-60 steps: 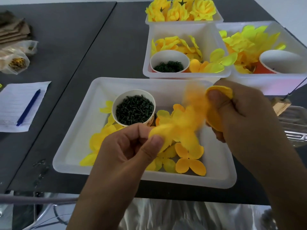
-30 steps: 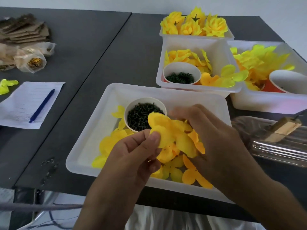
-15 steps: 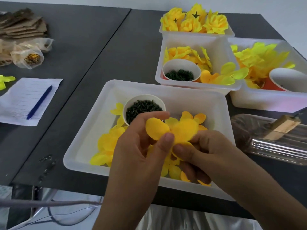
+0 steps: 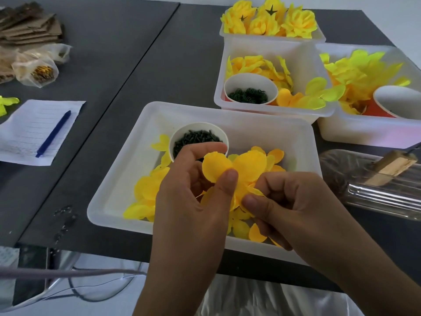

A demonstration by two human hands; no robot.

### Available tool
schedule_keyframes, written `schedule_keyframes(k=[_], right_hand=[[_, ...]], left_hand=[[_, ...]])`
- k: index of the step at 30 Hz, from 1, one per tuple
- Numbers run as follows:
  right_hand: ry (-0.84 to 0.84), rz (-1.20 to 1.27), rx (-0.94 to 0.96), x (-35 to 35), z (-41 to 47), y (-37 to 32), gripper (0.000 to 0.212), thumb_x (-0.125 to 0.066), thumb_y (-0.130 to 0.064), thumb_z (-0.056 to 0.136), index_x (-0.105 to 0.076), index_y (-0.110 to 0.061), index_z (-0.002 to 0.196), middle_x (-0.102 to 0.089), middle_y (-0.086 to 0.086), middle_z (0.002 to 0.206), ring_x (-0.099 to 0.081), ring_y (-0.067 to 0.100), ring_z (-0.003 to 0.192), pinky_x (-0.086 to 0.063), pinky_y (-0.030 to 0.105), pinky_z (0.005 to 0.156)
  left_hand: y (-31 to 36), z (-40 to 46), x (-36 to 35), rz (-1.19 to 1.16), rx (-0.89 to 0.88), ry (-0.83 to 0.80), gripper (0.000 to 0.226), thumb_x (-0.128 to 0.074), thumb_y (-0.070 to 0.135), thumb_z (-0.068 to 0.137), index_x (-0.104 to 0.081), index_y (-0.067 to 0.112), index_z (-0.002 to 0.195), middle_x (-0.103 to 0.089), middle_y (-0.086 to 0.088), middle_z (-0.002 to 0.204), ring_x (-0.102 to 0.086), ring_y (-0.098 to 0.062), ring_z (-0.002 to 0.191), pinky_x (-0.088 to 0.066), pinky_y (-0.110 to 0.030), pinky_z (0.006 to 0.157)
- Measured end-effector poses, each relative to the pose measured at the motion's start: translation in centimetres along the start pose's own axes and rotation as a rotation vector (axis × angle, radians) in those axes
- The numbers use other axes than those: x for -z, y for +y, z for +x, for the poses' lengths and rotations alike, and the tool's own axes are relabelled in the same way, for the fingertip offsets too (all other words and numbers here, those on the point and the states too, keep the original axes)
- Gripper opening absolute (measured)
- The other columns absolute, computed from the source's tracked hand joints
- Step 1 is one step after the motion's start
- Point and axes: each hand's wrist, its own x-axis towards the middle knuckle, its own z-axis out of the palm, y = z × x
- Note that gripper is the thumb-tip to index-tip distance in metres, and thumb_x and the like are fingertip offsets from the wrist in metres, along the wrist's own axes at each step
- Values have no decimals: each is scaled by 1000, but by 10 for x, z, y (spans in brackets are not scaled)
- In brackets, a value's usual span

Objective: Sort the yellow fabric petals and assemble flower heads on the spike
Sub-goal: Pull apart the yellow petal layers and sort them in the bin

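Over the near white tray (image 4: pixel 118 179) I hold a bunch of orange-yellow fabric petals (image 4: pixel 241 167). My left hand (image 4: pixel 193 201) pinches the petals between thumb and fingers. My right hand (image 4: pixel 293 208) pinches their lower edge from the right. Loose yellow petals (image 4: pixel 145 190) lie in the tray beneath and beside my hands. A white paper cup of small dark green pieces (image 4: pixel 198 139) stands in the tray just behind my left fingers. No spike shows among the petals.
Behind stand a tray with petals and a cup of green rings (image 4: pixel 249 90), a tray of finished yellow flower heads (image 4: pixel 268 19) and a tray of lime-yellow petals (image 4: pixel 364 71). A wooden block on clear plastic (image 4: pixel 391 167) lies right. Paper and blue pen (image 4: pixel 53 133) lie left.
The petal bunch, waved blurred between my hands two seconds ago, is now held still and low over the tray. My right hand came round to pinch its lower edge.
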Motion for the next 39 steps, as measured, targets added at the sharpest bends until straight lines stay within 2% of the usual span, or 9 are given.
schedule_keyframes(k=[6,10,14,17,21,24,26,33,39], right_hand=[[84,32,106,1,4,3,48,-60,-47,72,-50,-4,55,-38,-4,45,-35,3,42,-33,14,43],[63,100,96,7,6,1,55,-57,-55,74,-63,0,65,-37,-1,45,-38,4,42,-40,14,43],[-67,133,116,5,9,-5,32,-54,-51,79,-74,-34,60,-36,-3,42,-31,3,40,-33,11,42],[-121,134,131,5,13,-3,41,-53,-53,79,-71,-22,59,-41,-2,40,-34,6,40,-33,11,43],[-19,17,172,21,22,-2,63,-56,-58,75,-45,1,57,-32,4,47,-35,10,42,-42,11,45],[210,-133,227,48,33,0,62,-57,-53,80,-61,8,71,-53,21,57,-53,26,50,-50,18,48],[319,-194,228,63,39,1,57,-52,-48,79,-65,7,76,-55,18,61,-54,21,52,-45,13,48],[-175,-649,-47,46,53,-1,85,-18,-77,70,-65,-10,92,-66,2,77,-58,8,57,-47,22,53],[-139,-1120,-59,53,69,20,25,-47,-28,99,-53,-24,122,-52,-1,116,-50,15,99,-41,24,78]], left_hand=[[2,-5,-4,95,-95,58,44,-66,35,79,-49,36,119,-64,14,99,-64,-12,96,-55,-33,74],[6,-7,3,448,-361,79,30,-65,47,82,-57,41,110,-46,13,121,-43,-12,116,-34,-12,88],[3,-2,10,369,-221,-114,17,-57,56,75,-65,41,78,-59,21,93,-55,-8,96,-40,-12,73],[0,0,14,305,-180,-187,15,-59,52,75,-61,38,70,-60,17,82,-56,-3,78,-39,-10,63],[-11,11,33,260,-71,45,16,-63,45,78,-61,30,72,-63,8,81,-60,-12,75,-50,-34,62],[-25,25,61,400,-88,204,14,-60,43,85,-57,34,74,-61,8,78,-59,-3,72,-47,-17,61],[-31,32,77,515,-105,220,14,-56,50,83,-54,39,75,-59,13,80,-58,-3,72,-45,-25,61],[-36,31,85,866,141,-38,44,-34,74,68,-54,40,87,-61,0,107,-56,-27,102,-49,-52,82],[-21,28,67,624,-30,103,42,-37,59,82,-58,34,110,-60,6,107,-58,-14,94,-46,-36,70]])
